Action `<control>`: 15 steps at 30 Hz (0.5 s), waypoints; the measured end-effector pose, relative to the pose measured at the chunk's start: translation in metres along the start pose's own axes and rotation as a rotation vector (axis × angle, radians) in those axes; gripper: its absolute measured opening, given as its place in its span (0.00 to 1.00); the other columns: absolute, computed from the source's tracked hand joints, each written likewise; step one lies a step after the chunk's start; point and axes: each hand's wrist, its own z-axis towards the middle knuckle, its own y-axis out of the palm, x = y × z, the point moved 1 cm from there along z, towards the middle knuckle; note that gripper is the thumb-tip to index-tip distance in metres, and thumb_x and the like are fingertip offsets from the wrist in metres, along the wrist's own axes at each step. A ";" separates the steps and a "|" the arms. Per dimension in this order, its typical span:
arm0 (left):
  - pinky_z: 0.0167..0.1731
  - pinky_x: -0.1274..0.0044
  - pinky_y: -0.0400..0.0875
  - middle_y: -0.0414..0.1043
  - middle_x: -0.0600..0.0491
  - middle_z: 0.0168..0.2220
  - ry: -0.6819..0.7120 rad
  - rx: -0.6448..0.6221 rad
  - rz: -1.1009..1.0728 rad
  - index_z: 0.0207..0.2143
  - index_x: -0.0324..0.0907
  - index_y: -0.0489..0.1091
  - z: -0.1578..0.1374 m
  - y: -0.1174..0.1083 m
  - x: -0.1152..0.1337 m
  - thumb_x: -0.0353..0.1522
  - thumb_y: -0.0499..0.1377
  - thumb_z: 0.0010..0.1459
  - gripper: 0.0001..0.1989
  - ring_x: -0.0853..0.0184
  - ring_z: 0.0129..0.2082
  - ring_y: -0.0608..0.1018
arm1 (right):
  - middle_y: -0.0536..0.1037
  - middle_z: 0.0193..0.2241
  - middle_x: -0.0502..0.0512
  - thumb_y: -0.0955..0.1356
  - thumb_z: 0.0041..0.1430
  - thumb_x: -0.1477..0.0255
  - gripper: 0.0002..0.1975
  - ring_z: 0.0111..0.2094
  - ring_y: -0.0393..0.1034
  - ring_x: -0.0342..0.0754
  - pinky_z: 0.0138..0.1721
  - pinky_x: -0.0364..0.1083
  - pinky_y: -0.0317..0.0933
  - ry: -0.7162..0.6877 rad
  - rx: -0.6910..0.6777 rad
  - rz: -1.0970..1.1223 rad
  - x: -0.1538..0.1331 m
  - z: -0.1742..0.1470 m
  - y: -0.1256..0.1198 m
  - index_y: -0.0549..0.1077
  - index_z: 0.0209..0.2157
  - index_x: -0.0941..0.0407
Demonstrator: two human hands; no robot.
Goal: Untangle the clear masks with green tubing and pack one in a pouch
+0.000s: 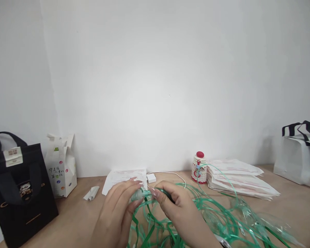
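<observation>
Both my hands meet at the lower middle of the head view, above a pile of green tubing [229,220]. The fingers of my left hand [116,206] are closed round a clear plastic nebulizer cup [137,195], which they partly cover. My right hand [179,203] is closed, its thumb and fingertips pinching the pale green end of the cup. A dark, smooth object [167,194] shows inside the right hand; its kind I cannot make out. Green elastic straps [152,224] hang below the fingers. Clear masks [214,220] lie among the tubing to the right.
A black bag [20,199] and a white paper bag [62,172] stand at left, near a crumpled wrapper [91,193]. Behind my hands are a printed sheet [119,175] and a white charger [151,178]. A bottle [199,168], stacked packets [237,179] and a white bag [294,158] stand right.
</observation>
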 end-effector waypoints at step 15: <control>0.57 0.68 0.53 0.47 0.43 0.64 0.097 -0.027 0.104 0.64 0.43 0.41 0.007 -0.011 0.015 0.36 0.56 0.58 0.37 0.55 0.62 0.53 | 0.51 0.15 0.42 0.66 0.50 0.51 0.22 0.18 0.43 0.39 0.19 0.42 0.38 0.062 0.506 0.056 0.014 -0.004 -0.072 0.70 0.31 0.57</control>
